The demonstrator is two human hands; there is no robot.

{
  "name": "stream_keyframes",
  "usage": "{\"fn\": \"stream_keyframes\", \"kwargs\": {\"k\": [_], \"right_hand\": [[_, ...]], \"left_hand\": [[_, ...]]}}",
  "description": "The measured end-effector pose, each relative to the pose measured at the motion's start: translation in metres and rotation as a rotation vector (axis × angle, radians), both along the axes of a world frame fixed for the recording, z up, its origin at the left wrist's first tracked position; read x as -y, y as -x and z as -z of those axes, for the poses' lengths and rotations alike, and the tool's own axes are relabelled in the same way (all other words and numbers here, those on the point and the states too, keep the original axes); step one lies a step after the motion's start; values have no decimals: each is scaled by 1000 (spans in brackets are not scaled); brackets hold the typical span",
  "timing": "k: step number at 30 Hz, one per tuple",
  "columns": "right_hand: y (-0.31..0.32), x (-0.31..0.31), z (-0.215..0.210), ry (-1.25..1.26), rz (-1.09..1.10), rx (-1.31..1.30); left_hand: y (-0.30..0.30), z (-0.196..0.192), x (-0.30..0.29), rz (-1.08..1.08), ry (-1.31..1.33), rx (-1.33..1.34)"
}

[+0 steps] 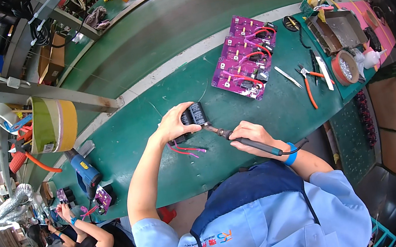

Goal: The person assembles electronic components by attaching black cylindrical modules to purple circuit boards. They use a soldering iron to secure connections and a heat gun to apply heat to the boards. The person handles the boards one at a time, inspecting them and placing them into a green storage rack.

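Observation:
My left hand (175, 123) is closed around a small assembly with black cylindrical capacitors (198, 113). Red and purple wires (189, 150) trail from its lower side onto the bench. In my right hand (251, 135) is a soldering iron (261, 147) with a dark handle, held like a pen. Its metal end points left and meets the lower edge of the capacitors, though exactly where the tip touches is hidden. Beyond both hands lies a purple circuit board panel (230, 64) carrying red and purple wires and black parts.
Tweezers (289, 77), orange-handled cutters (309, 89) and a round reddish container (345, 68) lie to the right, near a metal tray (353, 28). A blue heat gun (84, 169) is at the left, by a purple board (103, 200). A co-worker (98, 241) sits lower left.

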State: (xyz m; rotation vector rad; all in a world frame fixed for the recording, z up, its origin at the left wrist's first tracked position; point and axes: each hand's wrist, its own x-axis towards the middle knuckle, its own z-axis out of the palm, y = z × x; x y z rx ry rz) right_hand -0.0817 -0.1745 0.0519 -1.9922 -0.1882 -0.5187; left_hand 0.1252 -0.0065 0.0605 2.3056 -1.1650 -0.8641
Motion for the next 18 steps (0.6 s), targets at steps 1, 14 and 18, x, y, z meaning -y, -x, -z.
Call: {"fn": "stream_keyframes", "kwargs": {"k": [1,14,18], "right_hand": [[0,1,1,1,0,1],[3,4,7,2,-22,14],[4,3,9,0,-17,15]], "left_hand": [[0,0,0,4,1,2],[3,-1,4,4,34,50],[3,3,4,-5,70,43]]}}
